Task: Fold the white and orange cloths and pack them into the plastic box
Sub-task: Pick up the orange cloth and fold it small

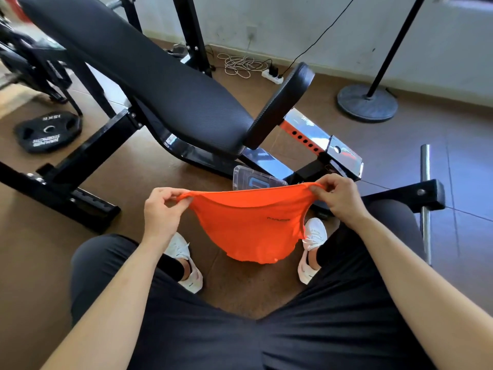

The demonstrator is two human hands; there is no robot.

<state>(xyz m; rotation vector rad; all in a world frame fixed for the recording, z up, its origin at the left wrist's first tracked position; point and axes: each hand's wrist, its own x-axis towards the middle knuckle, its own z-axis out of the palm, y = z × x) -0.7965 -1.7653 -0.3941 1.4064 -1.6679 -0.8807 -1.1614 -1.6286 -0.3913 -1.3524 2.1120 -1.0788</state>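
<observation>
Left hand (162, 209) pinches the orange cloth's (250, 225) top left corner between thumb and fingertips; right hand (338, 198) pinches the top right corner the same way. The top edge sags between them and the rest hangs free above the brown floor (240, 297), between two white sneakers (186, 265) — nothing touches its lower edge. Just beyond the top edge, a clear plastic box (248, 178) sits on the floor against the black weight bench (160, 84) frame. A weight plate (48, 132) lies far left, well apart.
</observation>
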